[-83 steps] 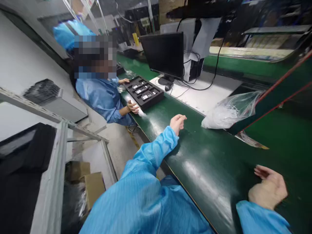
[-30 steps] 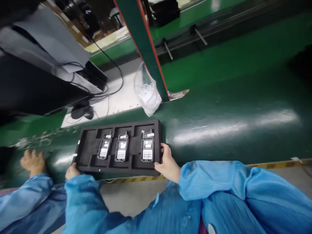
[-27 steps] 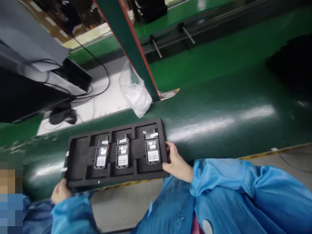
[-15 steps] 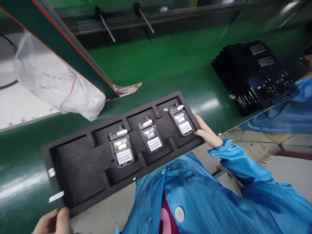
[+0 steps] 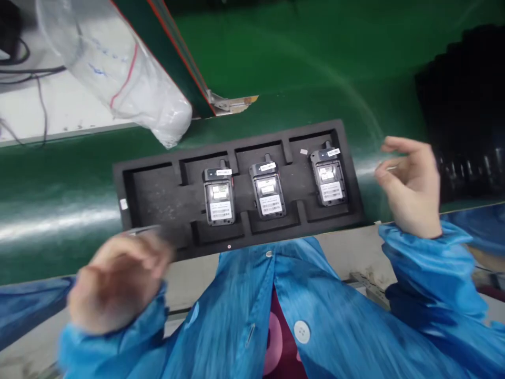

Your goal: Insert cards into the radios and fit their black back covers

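Both hands are off the tray: the right hand (image 5: 410, 184) hangs just beside its right end with fingers (image 5: 394, 145) loosely curled and grasping nothing, while the blurred left hand (image 5: 118, 279) sits at the near left corner, its fingers released as far as the blur lets me tell. The black foam tray (image 5: 158, 195) lies on the green conveyor belt (image 5: 300, 63) at the near edge, with three handheld devices (image 5: 268, 190) in its right-hand pockets. A clear plastic bag (image 5: 122, 79) hangs beyond the tray's left half.

Both hands (image 5: 410, 184) open, fingers loose
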`<state>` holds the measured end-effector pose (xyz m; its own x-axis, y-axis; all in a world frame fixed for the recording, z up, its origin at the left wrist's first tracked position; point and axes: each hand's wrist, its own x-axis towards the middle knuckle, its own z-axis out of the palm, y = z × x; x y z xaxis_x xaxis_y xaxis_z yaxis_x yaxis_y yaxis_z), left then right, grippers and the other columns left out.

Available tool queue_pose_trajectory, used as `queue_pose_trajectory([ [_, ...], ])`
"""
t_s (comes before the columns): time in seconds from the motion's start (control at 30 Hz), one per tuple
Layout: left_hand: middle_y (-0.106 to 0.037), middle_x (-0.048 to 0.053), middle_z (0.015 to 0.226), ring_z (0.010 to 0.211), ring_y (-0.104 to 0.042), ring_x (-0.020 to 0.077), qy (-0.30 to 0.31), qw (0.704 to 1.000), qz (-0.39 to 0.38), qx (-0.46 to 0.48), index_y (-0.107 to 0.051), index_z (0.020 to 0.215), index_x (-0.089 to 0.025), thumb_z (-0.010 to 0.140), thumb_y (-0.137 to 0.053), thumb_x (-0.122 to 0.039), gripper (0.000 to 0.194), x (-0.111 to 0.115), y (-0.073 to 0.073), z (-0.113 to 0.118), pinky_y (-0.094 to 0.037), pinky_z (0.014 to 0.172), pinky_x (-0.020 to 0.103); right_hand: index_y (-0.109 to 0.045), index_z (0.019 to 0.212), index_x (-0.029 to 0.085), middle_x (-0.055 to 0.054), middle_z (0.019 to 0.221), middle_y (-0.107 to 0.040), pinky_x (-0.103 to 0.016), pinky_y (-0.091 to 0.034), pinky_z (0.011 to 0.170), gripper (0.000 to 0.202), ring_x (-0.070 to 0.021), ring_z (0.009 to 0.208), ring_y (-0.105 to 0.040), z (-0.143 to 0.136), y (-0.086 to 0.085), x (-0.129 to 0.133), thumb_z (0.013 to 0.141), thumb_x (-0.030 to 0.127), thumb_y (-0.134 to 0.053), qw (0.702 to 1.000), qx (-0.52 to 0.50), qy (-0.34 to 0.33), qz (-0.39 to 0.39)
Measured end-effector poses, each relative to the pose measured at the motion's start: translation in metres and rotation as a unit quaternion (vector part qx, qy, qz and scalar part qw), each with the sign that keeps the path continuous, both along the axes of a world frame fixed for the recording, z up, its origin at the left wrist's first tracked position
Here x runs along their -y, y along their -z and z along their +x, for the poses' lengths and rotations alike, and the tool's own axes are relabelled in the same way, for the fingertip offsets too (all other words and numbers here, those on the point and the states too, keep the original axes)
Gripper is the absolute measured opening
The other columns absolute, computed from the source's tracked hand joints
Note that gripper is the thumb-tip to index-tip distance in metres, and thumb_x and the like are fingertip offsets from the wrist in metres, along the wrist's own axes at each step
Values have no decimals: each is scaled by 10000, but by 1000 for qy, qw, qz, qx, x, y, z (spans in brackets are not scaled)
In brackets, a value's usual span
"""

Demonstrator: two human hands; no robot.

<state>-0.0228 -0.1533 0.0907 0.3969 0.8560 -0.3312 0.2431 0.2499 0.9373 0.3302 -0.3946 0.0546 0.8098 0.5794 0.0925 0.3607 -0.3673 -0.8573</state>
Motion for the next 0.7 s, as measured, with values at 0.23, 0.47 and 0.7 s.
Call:
queue_pose_trajectory([
  [0.23, -537, -14, 636, 319, -345, 36, 302, 798, -329, 405, -636, 1210, -319, 854, -311, -802, 682, 36, 6, 116, -230, 265, 162, -661, 1068, 234, -14, 1022, -605, -250, -432, 682, 190, -92, 747, -528, -55, -40, -61, 888, 223, -602, 956, -17, -292, 15],
  [0.47, -561, 0, 661, 326, -377, 49, 365, 733, -364, 444, -489, 1400, -324, 831, -180, -840, 828, 50, 14, 122, -275, 272, 153, -677, 1014, 209, 8, 887, -669, -226, -457, 575, 183, -91, 681, -577, -74, -27, -79, 893, 324, -600, 917, -188, -352, -19],
  [0.7, -517, -7, 604, 327, -344, 55, 376, 731, -374, 430, -431, 1455, -269, 776, -189, -882, 946, 51, 20, 114, -288, 290, 156, -659, 938, 186, 1, 851, -693, -263, -526, 679, 151, -127, 775, -657, -88, -26, -87, 869, 319, -640, 900, -283, -330, 9],
])
